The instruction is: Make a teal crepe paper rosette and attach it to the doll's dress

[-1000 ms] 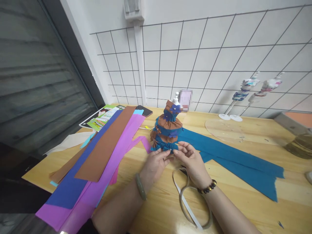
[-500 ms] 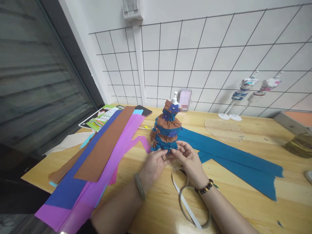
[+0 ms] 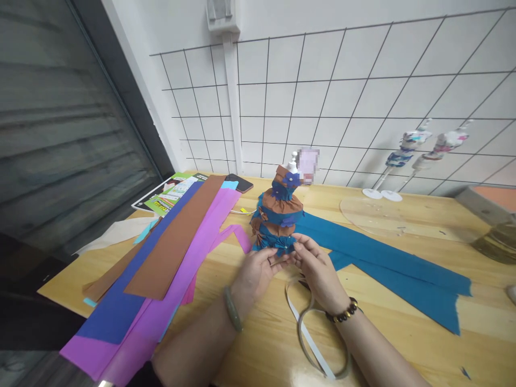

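A small dress form (image 3: 294,161) with a white knob on top stands in front of me, dressed in a tiered paper dress (image 3: 282,205) of brown and teal with dark blue flowers. Low on its front is a gathered teal ruffle (image 3: 285,243). My left hand (image 3: 255,273) pinches the hem of this ruffle from the left, thumb on top and fingers beneath. My right hand (image 3: 318,271) is at the ruffle's right end, thumb and fingers closed on its edge. The fingertips partly hide the hem.
Long strips of brown paper (image 3: 177,244), blue paper (image 3: 108,314) and purple paper (image 3: 193,269) lie at left. A teal strip (image 3: 387,258) stretches right. Tape rolls (image 3: 302,328) lie by my right wrist. Behind are a phone (image 3: 241,184) and two decorated white stands (image 3: 397,158).
My right thumb and fingers have shifted slightly right along the ruffle's edge. My left hand keeps its pinch. The whole view has moved a little.
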A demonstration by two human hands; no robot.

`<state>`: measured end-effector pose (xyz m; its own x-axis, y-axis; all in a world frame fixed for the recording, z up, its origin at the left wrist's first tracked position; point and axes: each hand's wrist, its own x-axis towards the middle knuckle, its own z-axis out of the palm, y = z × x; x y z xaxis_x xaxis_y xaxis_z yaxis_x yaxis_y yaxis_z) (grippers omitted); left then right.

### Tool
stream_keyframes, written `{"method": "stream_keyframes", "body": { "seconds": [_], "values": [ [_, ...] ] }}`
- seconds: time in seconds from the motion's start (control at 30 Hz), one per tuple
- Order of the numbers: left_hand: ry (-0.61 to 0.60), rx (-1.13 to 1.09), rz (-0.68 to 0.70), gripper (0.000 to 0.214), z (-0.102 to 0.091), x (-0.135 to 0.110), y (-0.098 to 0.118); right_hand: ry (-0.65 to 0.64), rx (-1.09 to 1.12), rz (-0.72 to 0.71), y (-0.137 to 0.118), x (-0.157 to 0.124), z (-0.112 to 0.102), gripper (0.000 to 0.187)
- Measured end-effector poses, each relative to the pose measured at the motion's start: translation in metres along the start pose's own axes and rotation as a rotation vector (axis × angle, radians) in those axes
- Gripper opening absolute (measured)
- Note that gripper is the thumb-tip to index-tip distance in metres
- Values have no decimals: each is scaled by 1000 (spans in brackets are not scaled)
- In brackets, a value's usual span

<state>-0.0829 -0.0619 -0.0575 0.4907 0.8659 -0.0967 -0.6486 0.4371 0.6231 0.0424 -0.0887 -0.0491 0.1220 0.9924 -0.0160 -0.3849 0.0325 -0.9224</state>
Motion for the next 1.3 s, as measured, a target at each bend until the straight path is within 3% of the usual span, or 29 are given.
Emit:
{"method": "stream_keyframes", "body": {
  "seconds": [0.3, 0.5, 0.63, 0.73, 0.83, 1.1, 1.3],
  "values": [
    [73, 4, -24, 12, -1, -3, 1, 159, 24, 44, -8, 6, -14, 31],
    [117, -36, -16, 12, -3, -6, -1, 235, -118, -78, -39, 19, -26, 27],
    [121, -29, -24, 13, -4, -6, 0, 216, -267, -227, -87, 33, -7, 32],
    [127, -21, -36, 11, -6, -5, 1, 98, -567, -337, -122, 38, 19, 37],
    [133, -26, -37, 12, -8, -4, 1, -3, -669, -409, -145, 42, 42, 40],
    [124, -5, -42, 14, -9, -3, 3, -50, -1069, -400, -164, 53, 69, 36],
    [109, -34, -35, 11, -12, -1, 2, -27, -1129, -444, -166, 52, 78, 28]
  ]
}}
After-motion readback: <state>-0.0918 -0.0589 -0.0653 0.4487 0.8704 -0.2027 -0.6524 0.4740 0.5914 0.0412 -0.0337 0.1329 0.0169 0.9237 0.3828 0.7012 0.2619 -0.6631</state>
